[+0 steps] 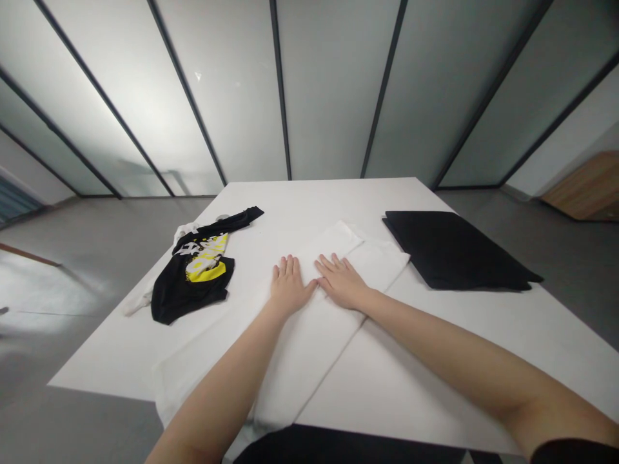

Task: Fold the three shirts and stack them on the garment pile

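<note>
A white cloth (309,348) lies spread on the white table, reaching from the near edge toward the middle, where its far end shows overlapping layers. My left hand (290,287) rests flat on it with fingers spread, holding nothing. Close beside it on the right, my right hand (342,281) also presses flat on the cloth, fingers apart. The two thumbs meet or nearly meet. Part of the cloth hangs over the near table edge, partly hidden behind my left forearm.
At the left of the table (106,361) lies a crumpled black garment (169,290) with a yellow and white print, white fabric beside it. A flat black folded cloth (459,251) lies at the right. Frosted panels stand behind the table.
</note>
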`<act>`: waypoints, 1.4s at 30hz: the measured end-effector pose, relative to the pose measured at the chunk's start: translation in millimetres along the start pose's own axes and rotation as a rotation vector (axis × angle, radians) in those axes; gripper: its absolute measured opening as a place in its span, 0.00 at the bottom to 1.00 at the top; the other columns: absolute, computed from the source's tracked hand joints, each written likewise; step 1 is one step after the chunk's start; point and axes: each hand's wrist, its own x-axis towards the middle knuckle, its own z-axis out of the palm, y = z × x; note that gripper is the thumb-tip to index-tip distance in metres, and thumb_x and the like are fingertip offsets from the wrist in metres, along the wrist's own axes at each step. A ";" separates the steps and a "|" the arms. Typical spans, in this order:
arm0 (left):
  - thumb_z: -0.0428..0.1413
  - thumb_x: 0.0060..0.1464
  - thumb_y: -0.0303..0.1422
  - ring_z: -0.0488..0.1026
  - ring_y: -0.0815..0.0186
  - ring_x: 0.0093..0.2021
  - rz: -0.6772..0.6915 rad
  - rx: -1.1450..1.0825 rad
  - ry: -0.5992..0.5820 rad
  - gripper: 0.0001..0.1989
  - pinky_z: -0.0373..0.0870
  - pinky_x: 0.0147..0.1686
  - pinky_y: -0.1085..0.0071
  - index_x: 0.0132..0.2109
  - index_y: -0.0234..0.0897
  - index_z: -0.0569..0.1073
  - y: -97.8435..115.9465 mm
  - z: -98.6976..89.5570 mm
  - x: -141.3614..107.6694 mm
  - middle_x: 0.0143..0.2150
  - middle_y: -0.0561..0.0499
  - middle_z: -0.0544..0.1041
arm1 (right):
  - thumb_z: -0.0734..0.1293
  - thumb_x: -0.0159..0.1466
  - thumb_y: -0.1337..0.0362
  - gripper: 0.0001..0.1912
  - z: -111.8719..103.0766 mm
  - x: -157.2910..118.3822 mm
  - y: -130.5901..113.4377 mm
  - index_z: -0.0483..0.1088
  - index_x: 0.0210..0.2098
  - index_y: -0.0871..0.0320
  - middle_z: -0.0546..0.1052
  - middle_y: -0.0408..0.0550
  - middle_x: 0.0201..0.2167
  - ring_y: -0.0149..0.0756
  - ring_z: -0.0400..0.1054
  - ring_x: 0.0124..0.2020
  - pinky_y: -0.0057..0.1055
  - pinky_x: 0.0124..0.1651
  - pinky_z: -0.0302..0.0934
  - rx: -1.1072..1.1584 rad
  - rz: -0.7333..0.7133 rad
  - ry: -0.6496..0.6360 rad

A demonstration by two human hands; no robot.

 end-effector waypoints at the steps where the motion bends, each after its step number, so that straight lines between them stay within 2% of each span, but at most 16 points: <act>1: 0.44 0.72 0.52 0.47 0.41 0.82 0.015 0.005 0.010 0.42 0.49 0.77 0.43 0.79 0.25 0.54 -0.5 0.5 -0.7 0.81 0.30 0.52 | 0.50 0.79 0.50 0.33 2.3 -4.0 1.7 0.57 0.79 0.51 0.55 0.51 0.81 0.59 0.46 0.81 0.58 0.78 0.46 0.007 0.008 -0.008; 4: 0.43 0.73 0.49 0.45 0.43 0.82 0.109 0.017 0.017 0.39 0.48 0.78 0.44 0.80 0.26 0.54 0.0 2.1 -4.3 0.82 0.32 0.50 | 0.50 0.79 0.51 0.33 3.7 -4.0 12.8 0.57 0.79 0.50 0.53 0.50 0.81 0.58 0.46 0.81 0.58 0.78 0.47 0.006 0.029 -0.002; 7: 0.42 0.73 0.55 0.45 0.44 0.82 0.202 0.025 -0.026 0.43 0.47 0.78 0.45 0.80 0.26 0.53 3.0 4.3 -8.8 0.82 0.32 0.50 | 0.50 0.79 0.52 0.33 0.5 5.0 24.4 0.57 0.79 0.52 0.52 0.51 0.81 0.59 0.45 0.81 0.59 0.78 0.47 -0.014 0.059 -0.014; 12: 0.42 0.72 0.58 0.45 0.43 0.82 0.218 0.041 -0.048 0.45 0.47 0.77 0.42 0.80 0.27 0.52 6.9 4.5 -13.8 0.82 0.31 0.50 | 0.52 0.79 0.54 0.33 -7.5 17.7 44.6 0.55 0.80 0.55 0.52 0.54 0.81 0.60 0.45 0.81 0.60 0.78 0.45 -0.023 0.112 -0.024; 15: 0.41 0.73 0.57 0.45 0.45 0.82 0.290 0.030 -0.068 0.44 0.46 0.78 0.44 0.81 0.29 0.52 7.5 1.9 -15.8 0.82 0.33 0.50 | 0.52 0.79 0.56 0.32 -11.7 22.5 59.2 0.58 0.78 0.56 0.54 0.54 0.81 0.61 0.45 0.81 0.60 0.78 0.44 0.013 0.110 -0.002; 19: 0.40 0.75 0.53 0.45 0.48 0.82 0.363 0.023 -0.073 0.40 0.46 0.78 0.45 0.81 0.31 0.52 9.3 1.2 -16.8 0.83 0.36 0.49 | 0.50 0.80 0.59 0.29 -13.5 22.4 71.4 0.71 0.70 0.57 0.65 0.54 0.76 0.53 0.51 0.80 0.56 0.77 0.48 0.148 0.093 0.133; 23: 0.38 0.76 0.44 0.47 0.50 0.82 0.343 0.027 -0.060 0.34 0.48 0.78 0.45 0.81 0.33 0.52 10.7 3.3 -15.7 0.82 0.38 0.51 | 0.54 0.78 0.60 0.26 -12.5 8.5 66.4 0.74 0.67 0.55 0.72 0.54 0.72 0.50 0.56 0.77 0.54 0.77 0.48 0.182 0.030 0.255; 27: 0.38 0.76 0.40 0.47 0.51 0.82 0.329 0.025 -0.056 0.33 0.48 0.78 0.46 0.81 0.33 0.53 11.6 4.7 -15.1 0.82 0.39 0.52 | 0.62 0.71 0.67 0.21 -14.7 -9.7 63.5 0.79 0.58 0.55 0.76 0.55 0.66 0.51 0.64 0.71 0.49 0.74 0.52 0.080 -0.012 0.179; 31: 0.39 0.75 0.39 0.47 0.50 0.82 0.320 0.013 -0.053 0.33 0.50 0.78 0.45 0.81 0.35 0.52 13.6 4.0 -15.6 0.82 0.40 0.52 | 0.63 0.66 0.69 0.13 -22.5 -16.4 78.9 0.79 0.44 0.57 0.80 0.57 0.56 0.49 0.70 0.60 0.42 0.65 0.59 0.023 0.043 0.154; 34: 0.40 0.75 0.38 0.47 0.50 0.82 0.318 0.003 -0.061 0.33 0.50 0.77 0.44 0.81 0.35 0.52 15.2 1.6 -16.5 0.82 0.40 0.53 | 0.65 0.66 0.68 0.08 -31.0 -13.1 89.4 0.77 0.39 0.57 0.80 0.57 0.49 0.48 0.71 0.53 0.40 0.61 0.59 -0.024 -0.011 0.145; 38: 0.39 0.75 0.37 0.48 0.50 0.82 0.314 -0.007 -0.072 0.32 0.50 0.78 0.45 0.80 0.33 0.53 15.4 0.4 -16.8 0.82 0.39 0.52 | 0.64 0.68 0.69 0.08 -41.5 -4.6 92.2 0.76 0.38 0.58 0.80 0.55 0.39 0.48 0.71 0.46 0.37 0.54 0.59 -0.097 -0.102 0.093; 42: 0.39 0.75 0.38 0.49 0.51 0.82 0.313 -0.020 -0.043 0.32 0.51 0.77 0.45 0.80 0.36 0.54 13.5 3.9 -15.1 0.82 0.40 0.54 | 0.63 0.71 0.68 0.09 -43.7 3.8 94.5 0.77 0.42 0.60 0.81 0.56 0.37 0.46 0.73 0.40 0.35 0.46 0.57 -0.153 -0.074 0.040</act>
